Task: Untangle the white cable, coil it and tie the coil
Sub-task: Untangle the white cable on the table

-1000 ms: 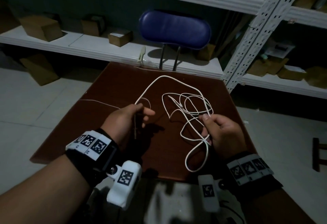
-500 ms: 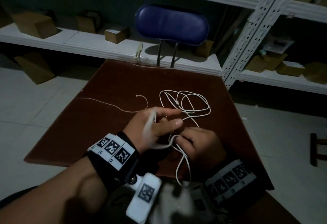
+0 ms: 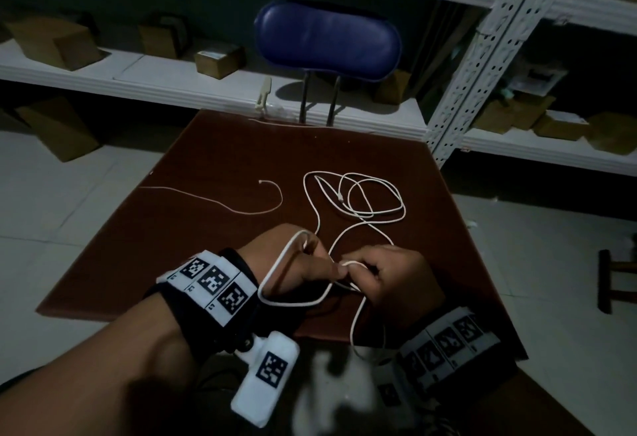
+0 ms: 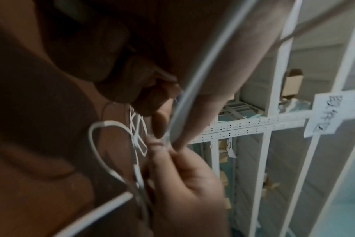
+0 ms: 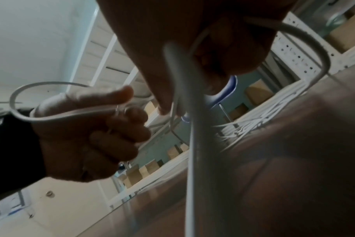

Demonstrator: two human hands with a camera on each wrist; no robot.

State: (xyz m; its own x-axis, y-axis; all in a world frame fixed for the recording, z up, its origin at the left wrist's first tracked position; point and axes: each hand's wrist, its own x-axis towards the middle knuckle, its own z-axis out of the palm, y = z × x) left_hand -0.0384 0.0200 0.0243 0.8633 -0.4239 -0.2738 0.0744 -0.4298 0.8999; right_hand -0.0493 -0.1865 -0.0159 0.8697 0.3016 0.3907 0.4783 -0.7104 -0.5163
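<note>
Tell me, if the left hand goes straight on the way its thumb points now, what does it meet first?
Probably the right hand: the left hand points at it, their fingertips almost meeting on the white cable. Exact depth is unclear.

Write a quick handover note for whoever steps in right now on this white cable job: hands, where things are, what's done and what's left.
Left hand: holds the white cable, with one loop running round the back of that hand.
Right hand: pinches the cable beside the left fingertips, over the near edge of the brown table.
Cable: most of it lies in loose overlapping loops mid-table, and a strand hangs off the near edge. A thin white string lies apart, to the left.
Done: first loop started.
Left: work out the remaining tangle, wind the rest into the coil, tie it.
</note>
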